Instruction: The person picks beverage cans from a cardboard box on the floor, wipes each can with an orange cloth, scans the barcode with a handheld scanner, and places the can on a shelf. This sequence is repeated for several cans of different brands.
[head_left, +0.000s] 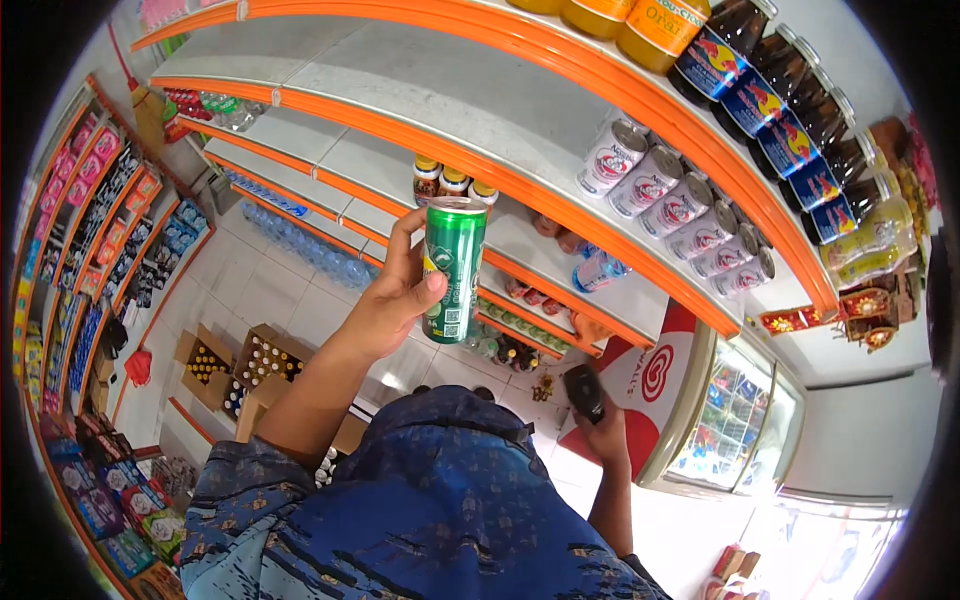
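My left hand (397, 300) is raised before the shelves and holds a green drink can (454, 270) upright, thumb on its printed side. Lower at the right, my right hand (606, 431) grips a black handheld device (584, 393), slightly blurred; it may be a scanner. Just beyond the green can, bottles with yellow caps (453, 183) stand on a shelf. White Nestlé cans (646, 189) fill the right end of a higher shelf (450, 97). Dark bottles with blue Red Bull labels (766, 112) stand on the shelf above, beside orange drink bottles (664, 31).
Orange-edged shelf fronts (420, 124) cross ahead of me. A red and white Wall's freezer (660, 382) stands at the right. Open cardboard boxes of bottles (262, 360) sit on the tiled floor at lower left. Stocked shelves (90, 202) line the left side.
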